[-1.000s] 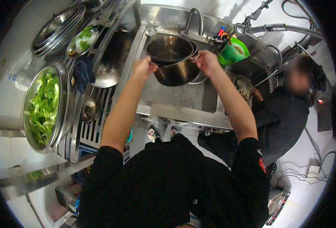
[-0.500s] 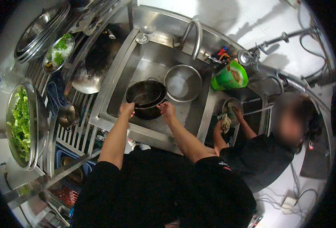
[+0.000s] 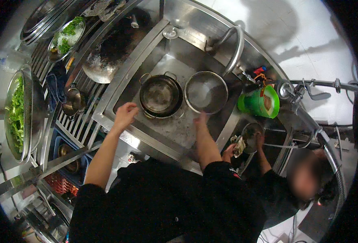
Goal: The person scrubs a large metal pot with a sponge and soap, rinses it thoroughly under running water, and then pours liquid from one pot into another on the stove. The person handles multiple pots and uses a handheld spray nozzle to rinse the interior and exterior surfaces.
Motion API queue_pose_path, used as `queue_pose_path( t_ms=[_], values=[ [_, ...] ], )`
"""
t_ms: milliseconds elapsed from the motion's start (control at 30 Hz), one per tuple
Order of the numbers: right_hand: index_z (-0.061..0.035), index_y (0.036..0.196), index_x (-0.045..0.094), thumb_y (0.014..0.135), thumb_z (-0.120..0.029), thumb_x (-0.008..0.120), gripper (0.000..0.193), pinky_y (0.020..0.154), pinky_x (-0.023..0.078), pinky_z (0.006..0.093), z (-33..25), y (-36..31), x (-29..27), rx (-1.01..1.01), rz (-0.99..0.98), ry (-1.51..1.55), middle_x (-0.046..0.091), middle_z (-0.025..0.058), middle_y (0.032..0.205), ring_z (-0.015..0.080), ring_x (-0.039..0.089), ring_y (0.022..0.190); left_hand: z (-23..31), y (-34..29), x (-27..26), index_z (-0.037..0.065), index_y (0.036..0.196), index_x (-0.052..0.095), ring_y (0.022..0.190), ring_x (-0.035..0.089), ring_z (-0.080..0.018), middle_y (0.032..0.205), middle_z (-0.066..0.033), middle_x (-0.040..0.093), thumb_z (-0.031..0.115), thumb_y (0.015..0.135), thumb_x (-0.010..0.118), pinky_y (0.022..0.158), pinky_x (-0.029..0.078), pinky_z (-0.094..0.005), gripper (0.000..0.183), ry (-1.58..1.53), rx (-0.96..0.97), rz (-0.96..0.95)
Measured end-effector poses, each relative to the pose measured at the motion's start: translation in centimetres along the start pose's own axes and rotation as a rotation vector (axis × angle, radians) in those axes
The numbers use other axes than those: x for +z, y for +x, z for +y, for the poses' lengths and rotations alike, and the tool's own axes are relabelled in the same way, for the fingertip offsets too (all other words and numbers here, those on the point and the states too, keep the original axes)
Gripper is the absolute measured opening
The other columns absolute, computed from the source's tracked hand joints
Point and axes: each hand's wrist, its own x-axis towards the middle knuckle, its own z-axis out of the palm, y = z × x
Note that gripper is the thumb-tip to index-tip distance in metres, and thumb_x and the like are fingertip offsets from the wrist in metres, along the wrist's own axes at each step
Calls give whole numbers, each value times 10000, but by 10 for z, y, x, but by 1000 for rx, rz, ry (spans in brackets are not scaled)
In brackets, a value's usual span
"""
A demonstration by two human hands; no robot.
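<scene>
Two dark, two-handled pots (image 3: pixel 159 95), one nested in the other, sit on the sink floor. My left hand (image 3: pixel 126 112) is over the sink's left front edge, apart from the pots, its fingers loosely bent and nothing in them. At the near rim of a round steel bowl (image 3: pixel 206 92), just right of the pots, is my right hand (image 3: pixel 200 119). Its fingers are blurred, and I cannot tell whether they touch the bowl. Both vessels stand in the large steel sink (image 3: pixel 167 137).
A curved faucet (image 3: pixel 239 46) rises behind the sink. To the right are a green tub (image 3: pixel 258 101) and a co-worker's hands (image 3: pixel 260 141) with a cloth (image 3: pixel 238 146) and a bowl. A blackened wok (image 3: pixel 106 60) and a colander of greens (image 3: pixel 19 117) stand on the left rack.
Both hands have let go of the dark pots, which now rest on the sink floor. My left hand has moved away from them; my right has shifted toward the steel bowl. The view has turned slightly.
</scene>
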Motion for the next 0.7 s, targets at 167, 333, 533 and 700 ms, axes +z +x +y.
queue_pose_path(
  t_ms=[167,333,533,700],
  values=[
    [-59,1176,524,830,-386,564,478,713,497,437,-63,1,-1,31,-186,-132,610,148,1030,263,612,810,-20,-98,-83,-1,1056,587,524,465,-53,783,-59,633,144,862,560,456,364,-195,244,-300,-75,335],
    [-43,1168,524,817,-292,556,431,774,487,442,-105,-54,18,-485,218,-1296,632,170,981,314,619,906,-100,-167,-128,3,956,610,493,454,-52,722,-52,608,142,873,551,427,329,-201,172,-385,-224,769],
    [-42,1140,555,778,-216,577,402,810,471,457,-143,-172,24,-1271,354,-1234,614,184,1065,356,594,976,-314,-277,-104,37,781,589,464,483,-111,622,-41,568,178,827,555,392,355,-234,152,-213,-508,773],
    [18,1123,553,743,-159,587,421,791,482,436,-159,-195,27,-1084,237,-1087,627,193,1030,357,615,922,-326,-329,-56,59,719,577,511,566,-173,612,-59,566,181,807,534,410,424,-276,156,-192,-991,399]
  ],
)
